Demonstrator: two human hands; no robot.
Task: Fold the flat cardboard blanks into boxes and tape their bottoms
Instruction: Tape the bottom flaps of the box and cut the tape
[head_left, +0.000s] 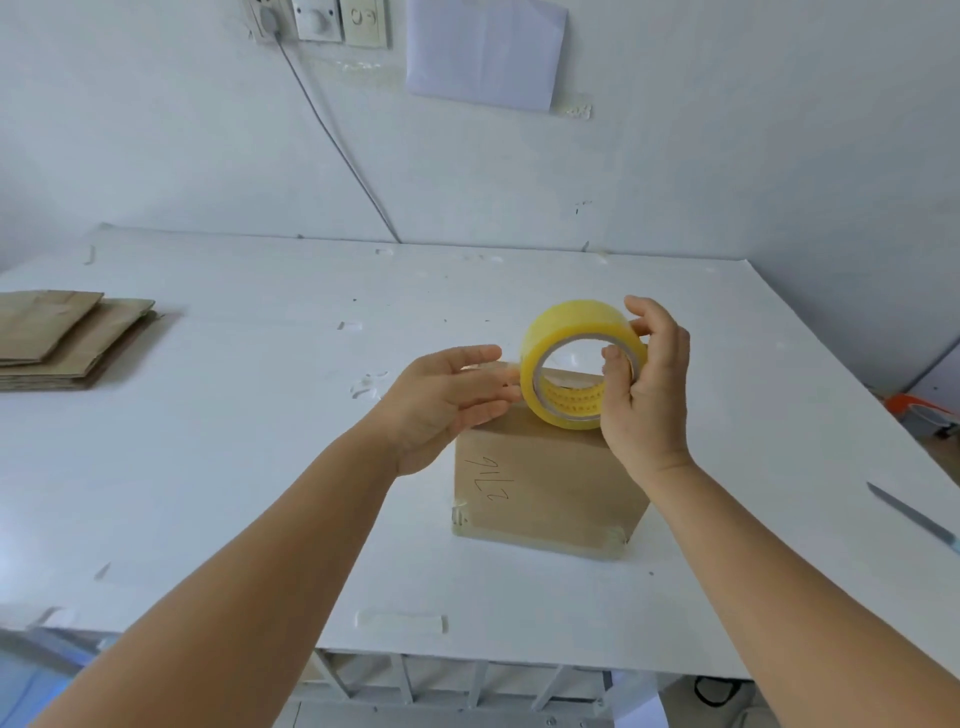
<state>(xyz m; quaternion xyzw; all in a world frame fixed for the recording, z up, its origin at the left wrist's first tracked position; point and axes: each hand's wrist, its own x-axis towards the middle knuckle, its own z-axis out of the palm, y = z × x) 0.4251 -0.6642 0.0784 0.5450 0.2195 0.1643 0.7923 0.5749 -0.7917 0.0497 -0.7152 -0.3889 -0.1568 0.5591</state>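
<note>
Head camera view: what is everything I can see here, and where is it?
Tape roll: one, yellow, held above the box.
Box: one, brown, table centre, handwriting on its side.
Flat blanks: one stack, brown, table's far left.
Knife: one, grey, table's right edge.
Table: one, white.
Paper sheet: one, white, taped to wall.
Wall sockets: white, top left, cable hanging.
Left hand: fingers at the tape's edge.
Right hand: grips the roll.
</note>
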